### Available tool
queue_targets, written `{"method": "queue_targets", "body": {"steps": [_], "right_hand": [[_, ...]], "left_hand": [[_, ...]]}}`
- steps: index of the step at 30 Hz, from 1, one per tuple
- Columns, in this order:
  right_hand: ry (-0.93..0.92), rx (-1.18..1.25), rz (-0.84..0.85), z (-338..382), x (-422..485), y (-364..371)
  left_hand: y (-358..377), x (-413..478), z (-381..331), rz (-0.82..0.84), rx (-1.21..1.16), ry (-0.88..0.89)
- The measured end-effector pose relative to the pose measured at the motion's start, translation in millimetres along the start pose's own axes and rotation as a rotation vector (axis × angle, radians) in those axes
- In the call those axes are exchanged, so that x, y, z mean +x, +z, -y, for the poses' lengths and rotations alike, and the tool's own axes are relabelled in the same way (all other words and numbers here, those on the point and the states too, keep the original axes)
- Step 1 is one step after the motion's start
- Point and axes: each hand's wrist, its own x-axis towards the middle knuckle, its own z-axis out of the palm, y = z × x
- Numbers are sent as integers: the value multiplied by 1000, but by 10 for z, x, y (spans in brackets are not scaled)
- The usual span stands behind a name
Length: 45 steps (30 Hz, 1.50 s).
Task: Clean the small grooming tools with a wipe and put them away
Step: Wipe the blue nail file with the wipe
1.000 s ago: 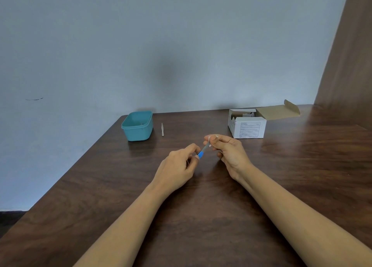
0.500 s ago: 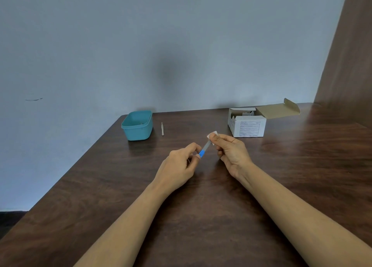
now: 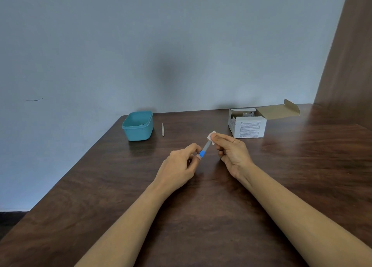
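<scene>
Both hands are hovering over the table point(image 3: 104, 186) middle | left hand point(image 3: 177, 169) is pinching the blue-handled tool point(image 3: 205, 147) by its blue end | right hand point(image 3: 233, 155) is pinching the wipe point(image 3: 211, 135) round its tip

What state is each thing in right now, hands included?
left hand, pinches the blue-handled tool by its handle.
right hand, pinches the wipe round the tool's far end.
blue-handled tool, held tilted between the two hands.
wipe, folded over the tool's tip.
teal tub, upright, no lid on.
cardboard box, open, flap folded back.
small tool, lying on the table beside the tub, untouched.
</scene>
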Motion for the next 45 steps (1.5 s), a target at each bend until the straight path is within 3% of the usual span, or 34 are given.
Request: {"method": "queue_targets", "body": {"steps": [22,39,45], "right_hand": [[38,65,-37,6,-8,1],[-94,13,-47,41,-28,24],[-47,-1,-69,-10,-27,39]], "left_hand": [[-2,20,2,15,25,1],[-22,8,-37,4,-24,7],[-32,11,-37,7,-21,-2]]}}
